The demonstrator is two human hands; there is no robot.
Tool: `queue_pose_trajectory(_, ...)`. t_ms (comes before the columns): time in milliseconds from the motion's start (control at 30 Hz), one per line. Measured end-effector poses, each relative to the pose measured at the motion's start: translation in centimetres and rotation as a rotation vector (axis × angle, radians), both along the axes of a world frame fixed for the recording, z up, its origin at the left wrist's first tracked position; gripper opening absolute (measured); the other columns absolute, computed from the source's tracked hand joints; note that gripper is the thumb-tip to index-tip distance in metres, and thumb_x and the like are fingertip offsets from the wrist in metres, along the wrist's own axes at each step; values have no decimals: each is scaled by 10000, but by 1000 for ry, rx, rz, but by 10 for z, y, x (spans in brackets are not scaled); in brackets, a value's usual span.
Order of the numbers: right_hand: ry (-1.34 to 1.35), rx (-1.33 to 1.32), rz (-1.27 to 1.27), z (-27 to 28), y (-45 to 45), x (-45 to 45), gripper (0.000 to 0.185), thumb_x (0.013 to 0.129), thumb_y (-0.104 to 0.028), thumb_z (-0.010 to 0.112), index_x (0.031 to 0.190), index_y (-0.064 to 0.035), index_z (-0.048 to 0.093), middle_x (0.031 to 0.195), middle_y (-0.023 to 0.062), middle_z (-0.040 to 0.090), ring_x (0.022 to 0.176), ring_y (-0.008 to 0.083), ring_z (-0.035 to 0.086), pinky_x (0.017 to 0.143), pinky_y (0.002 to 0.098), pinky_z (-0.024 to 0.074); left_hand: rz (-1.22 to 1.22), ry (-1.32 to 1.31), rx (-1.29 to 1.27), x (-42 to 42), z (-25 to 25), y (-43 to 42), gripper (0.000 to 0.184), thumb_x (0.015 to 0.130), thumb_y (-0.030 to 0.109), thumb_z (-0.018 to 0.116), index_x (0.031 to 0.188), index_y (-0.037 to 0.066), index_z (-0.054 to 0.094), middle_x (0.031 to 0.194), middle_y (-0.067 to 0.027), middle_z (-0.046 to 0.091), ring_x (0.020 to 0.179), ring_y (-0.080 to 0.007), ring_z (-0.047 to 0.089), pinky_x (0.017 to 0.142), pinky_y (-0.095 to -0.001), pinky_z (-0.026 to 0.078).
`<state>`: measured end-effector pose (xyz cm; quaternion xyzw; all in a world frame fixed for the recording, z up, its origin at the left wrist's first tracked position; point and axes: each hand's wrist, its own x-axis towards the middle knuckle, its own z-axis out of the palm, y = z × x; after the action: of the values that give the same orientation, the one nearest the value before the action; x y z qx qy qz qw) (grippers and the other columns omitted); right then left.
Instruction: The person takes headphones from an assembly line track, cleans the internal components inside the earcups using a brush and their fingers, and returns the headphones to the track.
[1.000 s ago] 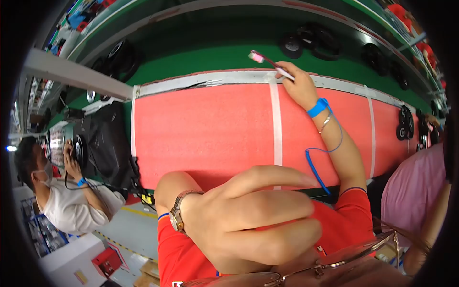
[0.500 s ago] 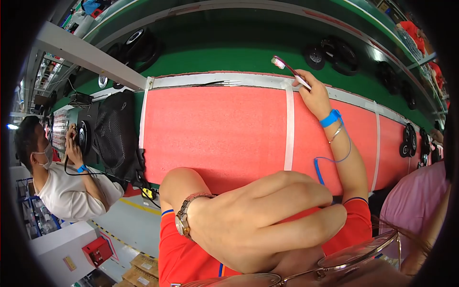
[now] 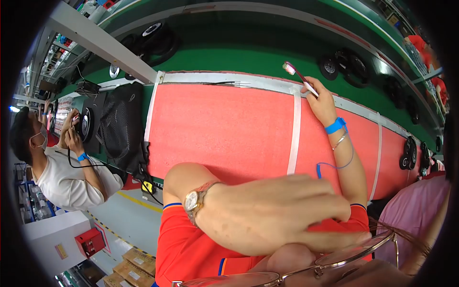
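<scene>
1. At the mat's (image 3: 220, 126) far edge, our right hand (image 3: 324, 101) pinches the brush (image 3: 301, 78) low in closed fingers, presumably leaving its bristles (image 3: 288, 68) free.
2. Near the glasses (image 3: 349, 252), our left hand (image 3: 272, 215) bends loosely; palm hidden, grip we can't tell.

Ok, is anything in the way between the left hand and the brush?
Nothing visible blocks the way: in this view only the flat pink mat and white strips lie between the left hand and the brush. The blue cord shows right of that line; the right hand grips the brush's handle.
</scene>
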<state>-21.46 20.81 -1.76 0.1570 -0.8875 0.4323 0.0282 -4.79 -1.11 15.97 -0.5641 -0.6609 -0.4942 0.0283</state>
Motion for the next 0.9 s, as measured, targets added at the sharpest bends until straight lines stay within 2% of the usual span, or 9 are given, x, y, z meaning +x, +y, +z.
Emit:
queue_pose_trajectory(100, 6, -11, -16, 7, -1, -1, 417, 789, 13, 491, 1189, -57, 586, 895, 63, 684, 831, 208, 647, 750, 291, 489, -79, -261, 71, 5, 3, 2, 505, 779, 170, 627, 1272, 81, 570, 1193, -131, 529, 936, -247, 537, 753, -339, 474)
queue_pose_trajectory(167, 20, 25, -18, 7, 0, -1, 415, 786, 8, 494, 1183, -63, 588, 884, 57, 684, 818, 205, 644, 741, 293, 489, 178, 238, 159, -2, 5, 7, 313, 748, 94, 675, 1060, 68, 691, 993, -134, 673, 795, -202, 637, 630, -290, 527)
queue_pose_trajectory(233, 37, 26, -21, 4, 0, -2, 397, 797, -16, 521, 1184, -71, 588, 902, 72, 693, 839, 233, 656, 741, 324, 502, 153, 168, 84, -18, 5, -10, 216, 797, 83, 647, 1002, 34, 698, 974, -154, 687, 775, -209, 647, 673, -299, 528)
queue_pose_trajectory(300, 40, 28, -30, 5, 1, 0, 382, 809, -39, 548, 1186, -79, 589, 920, 86, 702, 860, 262, 668, 742, 356, 515, 646, 12, 111, -53, 5, -18, 136, 849, 117, 634, 893, 5, 699, 932, -127, 692, 785, -221, 660, 716, -312, 522)
queue_pose_trajectory(467, 40, 32, -19, 4, 1, 0, 429, 770, 15, 503, 1182, -72, 587, 892, 73, 689, 848, 235, 656, 752, 318, 500, 1429, 311, -390, -219, -80, -104, 207, 869, 212, 594, 770, 43, 660, 708, -181, 649, 767, -367, 628, 665, -489, 506)
queue_pose_trajectory(567, 62, 28, -20, 1, 2, 0, 408, 778, 5, 521, 1173, -70, 593, 888, 90, 684, 851, 239, 657, 752, 316, 504, 1878, 338, -813, -293, -139, -205, 202, 878, 177, 499, 875, 98, 685, 926, -107, 696, 918, -313, 656, 674, -468, 532)
queue_pose_trajectory(667, 68, 27, -40, -1, 3, 0, 354, 792, -52, 618, 1145, -68, 607, 951, 104, 698, 888, 278, 668, 763, 363, 524, 2006, -199, -1021, -300, -148, -253, 428, 904, 281, 525, 1302, 124, 515, 1401, -161, 439, 1335, -332, 351, 946, -560, 384)
queue_pose_trajectory(767, 70, -7, -22, 1, 3, 1, 386, 771, 16, 540, 1143, -58, 611, 904, 99, 682, 866, 233, 666, 755, 314, 511, 2008, -337, -899, -303, -161, -281, 444, 891, 331, 594, 1288, 145, 523, 1351, -121, 481, 1308, -326, 366, 937, -568, 403)
queue_pose_trajectory(900, 52, 16, -24, 2, 3, 1, 391, 763, 22, 527, 1141, -41, 607, 940, 113, 677, 869, 237, 661, 761, 314, 509, 1966, -169, -690, -302, -177, -294, 359, 885, 266, 606, 1219, 136, 571, 1284, -98, 527, 1246, -322, 418, 905, -544, 445)
